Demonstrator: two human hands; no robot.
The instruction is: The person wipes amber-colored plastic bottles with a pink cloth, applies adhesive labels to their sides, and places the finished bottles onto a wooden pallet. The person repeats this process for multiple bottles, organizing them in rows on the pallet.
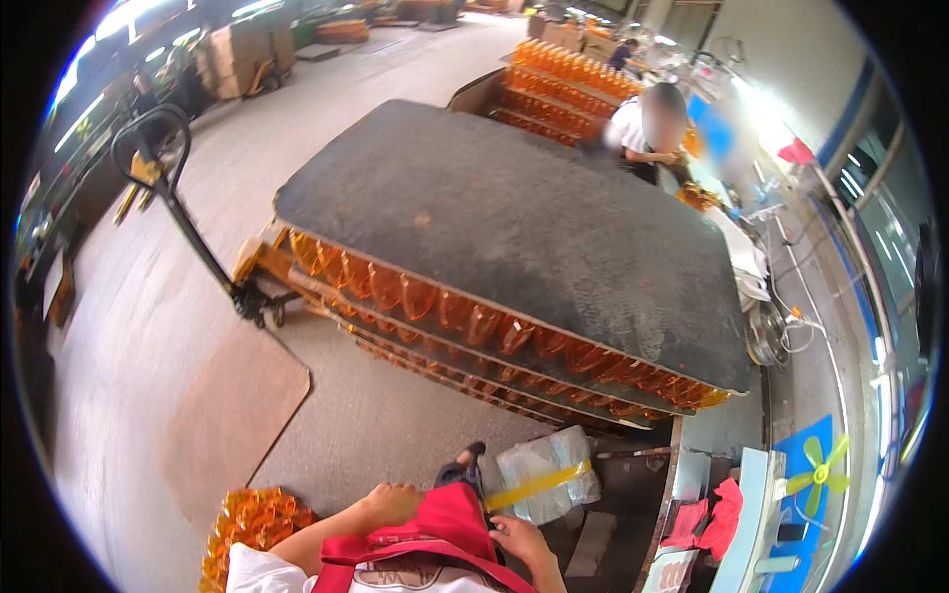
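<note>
Beside the red apron (pixel 442 524) on my front, my left hand (pixel 393 502) hangs with its back up. Its fingers are mostly tucked from sight, and nothing can be seen in it. My right hand (pixel 519 539) is at the apron's right side, thumb and fingers a little apart, holding nothing visible. Just beyond it lies a pale plastic-wrapped bundle (pixel 544 474) with a yellow strap (pixel 539 486) across it. Clear orange bottles (pixel 247 529) are massed at my left elbow.
Ahead stands a layered stack of orange bottles (pixel 415 296) under a dark board (pixel 514 217). A pallet jack (pixel 183 208) is at its left end. A brown sheet (pixel 237 410) lies on the floor. A green fan (pixel 819 474) stands right; a co-worker (pixel 643 128) sits beyond the stack.
</note>
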